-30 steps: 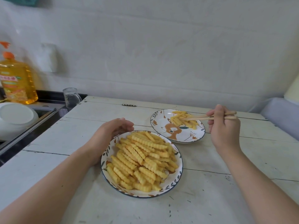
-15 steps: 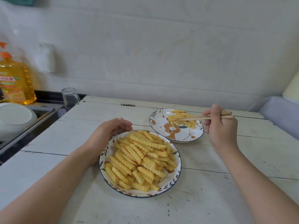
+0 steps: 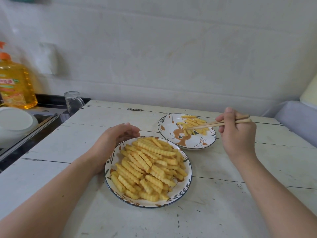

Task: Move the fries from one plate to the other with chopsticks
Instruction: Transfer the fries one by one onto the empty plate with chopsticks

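A near plate (image 3: 184, 193) with a leaf pattern holds a big heap of crinkle-cut fries (image 3: 149, 169). Behind it to the right, a second patterned plate (image 3: 167, 133) carries a small pile of fries (image 3: 194, 121) on its far side. My right hand (image 3: 237, 134) grips a pair of wooden chopsticks (image 3: 214, 124), whose tips point left over the far plate's fries; whether they pinch a fry I cannot tell. My left hand (image 3: 111, 143) rests curved against the near plate's left rim, fingers loosely bent.
The plates stand on a white plank table (image 3: 223, 194). A glass mug (image 3: 72, 102) sits at the back left corner. Further left are a black counter with a sink (image 3: 42, 115), a white bowl (image 3: 15, 124) and a bottle of yellow liquid (image 3: 15, 86). A grey cushion (image 3: 296, 121) lies at right.
My right hand has drifted slightly left, and the chopstick tips have lowered toward the fries on the far plate. My left hand stays by the near plate.
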